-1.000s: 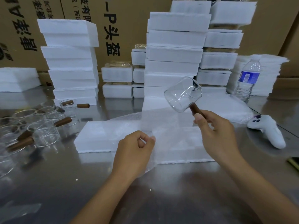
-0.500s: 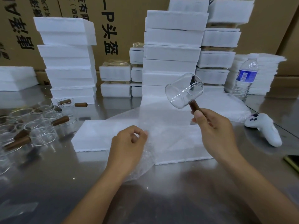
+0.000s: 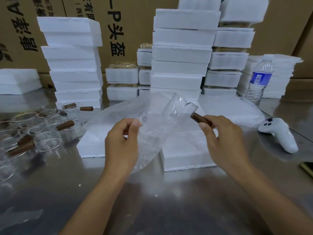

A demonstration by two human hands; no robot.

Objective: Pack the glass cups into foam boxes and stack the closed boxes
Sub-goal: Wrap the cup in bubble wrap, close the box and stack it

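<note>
Now the right hand [image 3: 225, 139], gripping the glass cup [image 3: 179, 107], has lowered it toward the left hand's [image 3: 121, 143] pinched bubble wrap [image 3: 152, 133].

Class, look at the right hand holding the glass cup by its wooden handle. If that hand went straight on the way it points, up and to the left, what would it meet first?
Probably the bubble wrap sheet held up by the left hand; the right hand and its glass cup point toward it, though depth is unclear.
</note>
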